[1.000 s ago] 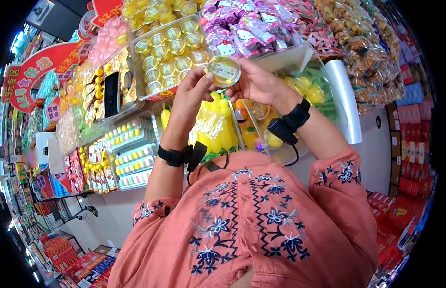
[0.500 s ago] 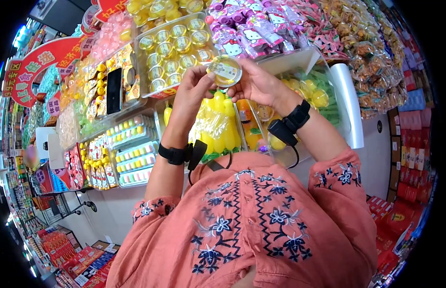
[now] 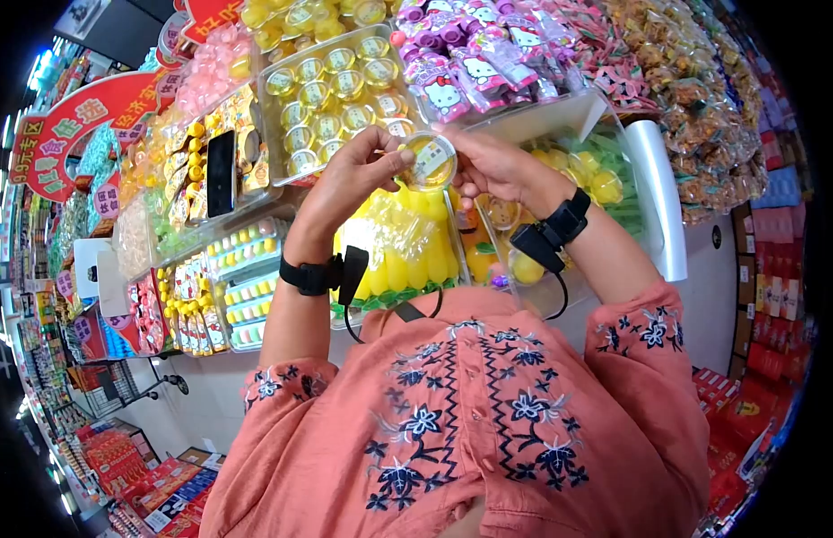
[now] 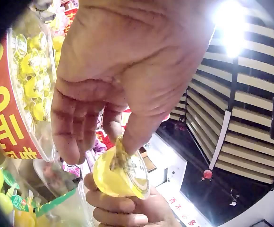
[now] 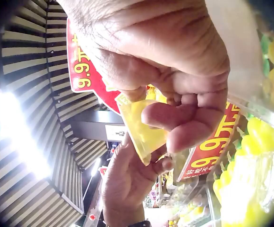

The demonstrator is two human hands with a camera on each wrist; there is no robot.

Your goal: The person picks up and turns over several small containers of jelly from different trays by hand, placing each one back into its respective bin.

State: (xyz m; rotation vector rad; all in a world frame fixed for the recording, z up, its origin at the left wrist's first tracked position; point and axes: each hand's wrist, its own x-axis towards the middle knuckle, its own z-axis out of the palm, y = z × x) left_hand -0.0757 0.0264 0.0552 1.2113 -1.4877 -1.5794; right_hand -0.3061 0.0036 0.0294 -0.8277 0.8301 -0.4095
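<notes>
A yellow jelly cup (image 3: 431, 164) with a clear printed lid is held up between both hands, over the candy bins. My right hand (image 3: 499, 168) holds it from the right side, fingers curled round the cup body (image 5: 148, 126) in the right wrist view. My left hand (image 3: 355, 172) is at the cup's left edge. In the left wrist view its thumb and a finger pinch the crinkled rim of the lid (image 4: 123, 160). The lid still covers the cup's face. Part of the cup is hidden behind the right fingers.
A clear bin of similar jelly cups (image 3: 313, 94) stands just beyond the hands. Yellow packaged candies (image 3: 398, 242) lie below them. A black phone (image 3: 221, 175) rests on the bins at left. Purple packets (image 3: 475, 67) and a clear plastic roll (image 3: 657, 197) are at right.
The jelly cup has shifted slightly right and down, and its label has turned. My left hand has moved along its edge, the left wrist lower and further left. The right hand keeps its hold.
</notes>
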